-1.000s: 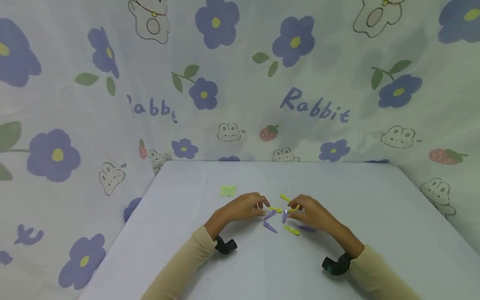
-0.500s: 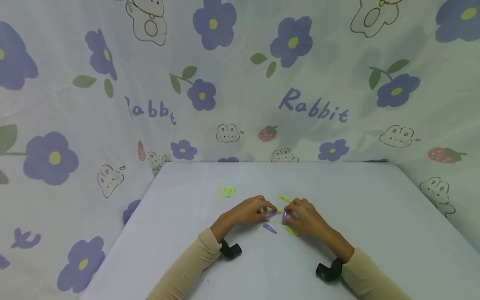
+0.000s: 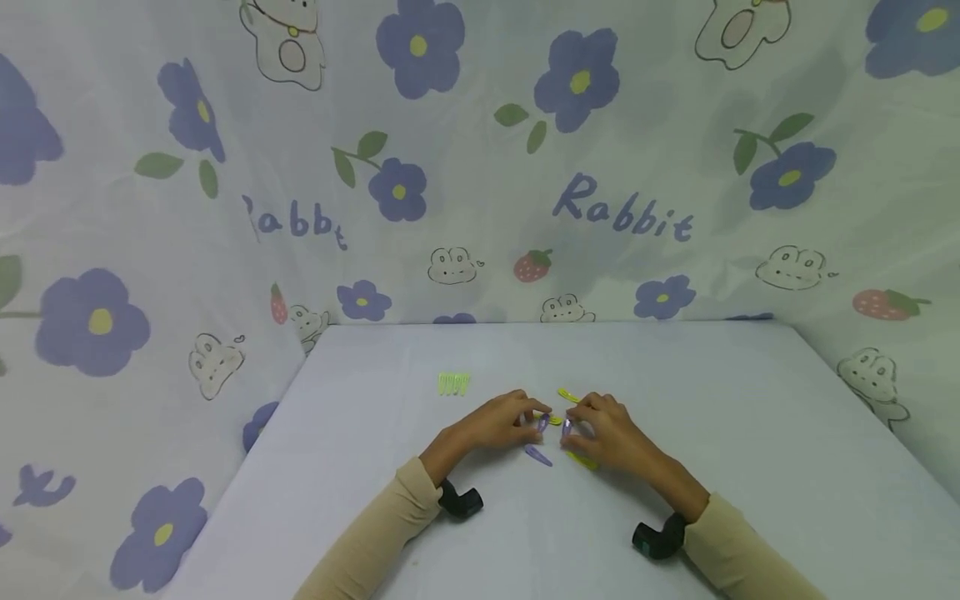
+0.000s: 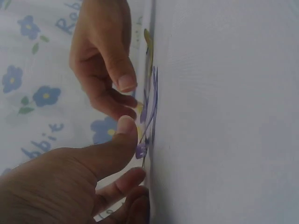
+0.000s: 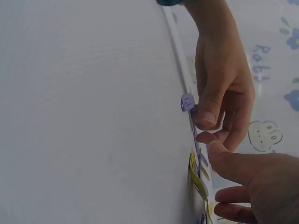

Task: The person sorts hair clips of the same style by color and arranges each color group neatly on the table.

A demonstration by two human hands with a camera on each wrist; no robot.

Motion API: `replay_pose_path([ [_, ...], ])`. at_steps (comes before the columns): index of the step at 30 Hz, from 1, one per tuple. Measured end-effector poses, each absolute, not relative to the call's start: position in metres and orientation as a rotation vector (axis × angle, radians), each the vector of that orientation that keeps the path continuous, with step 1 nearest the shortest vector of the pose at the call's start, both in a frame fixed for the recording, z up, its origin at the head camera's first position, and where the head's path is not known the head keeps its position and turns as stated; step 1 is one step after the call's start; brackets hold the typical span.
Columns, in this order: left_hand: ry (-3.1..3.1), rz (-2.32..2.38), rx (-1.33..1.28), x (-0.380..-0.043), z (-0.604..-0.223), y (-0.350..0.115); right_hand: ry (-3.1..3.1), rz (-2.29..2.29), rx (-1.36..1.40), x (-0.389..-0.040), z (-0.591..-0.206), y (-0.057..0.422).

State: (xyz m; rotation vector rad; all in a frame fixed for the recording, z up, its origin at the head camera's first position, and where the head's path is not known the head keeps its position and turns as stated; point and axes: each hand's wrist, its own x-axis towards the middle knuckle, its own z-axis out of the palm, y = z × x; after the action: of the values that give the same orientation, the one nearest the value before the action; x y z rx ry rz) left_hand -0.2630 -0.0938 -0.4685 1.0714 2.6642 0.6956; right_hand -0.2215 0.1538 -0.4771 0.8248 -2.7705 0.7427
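Observation:
In the head view my left hand (image 3: 504, 422) pinches a purple snap hair clip (image 3: 543, 423) between thumb and fingers. Facing it, my right hand (image 3: 617, 435) grips another purple hair clip (image 3: 567, 427) at its fingertips. Just behind the left fingertips lies a yellow hair clip (image 3: 555, 420), and a second yellow clip (image 3: 567, 394) is farther back. A third yellow clip (image 3: 583, 461) is partly covered by the right hand. One loose purple clip (image 3: 538, 455) lies in front of the left hand; the right wrist view shows a purple clip (image 5: 188, 102) beside the left thumb.
Several light green hair clips (image 3: 453, 383) lie in a neat row behind the left hand. The white table (image 3: 390, 367) ends at a patterned cloth wall (image 3: 480, 208) at the back and sides. Each wrist carries a black camera mount (image 3: 461, 502).
Both hands have closed in on the purple clips. The left hand's clip has turned more upright, and the right hand has shifted slightly left over its clip.

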Motion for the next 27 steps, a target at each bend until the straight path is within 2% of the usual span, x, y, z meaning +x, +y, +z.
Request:
replay_pose_path([
  [27, 2.707, 0.672, 1.052, -0.2611, -0.4693, -0.09, -2.815, 0.688, 0.779, -0.2217, -0.4813, 0.1501],
])
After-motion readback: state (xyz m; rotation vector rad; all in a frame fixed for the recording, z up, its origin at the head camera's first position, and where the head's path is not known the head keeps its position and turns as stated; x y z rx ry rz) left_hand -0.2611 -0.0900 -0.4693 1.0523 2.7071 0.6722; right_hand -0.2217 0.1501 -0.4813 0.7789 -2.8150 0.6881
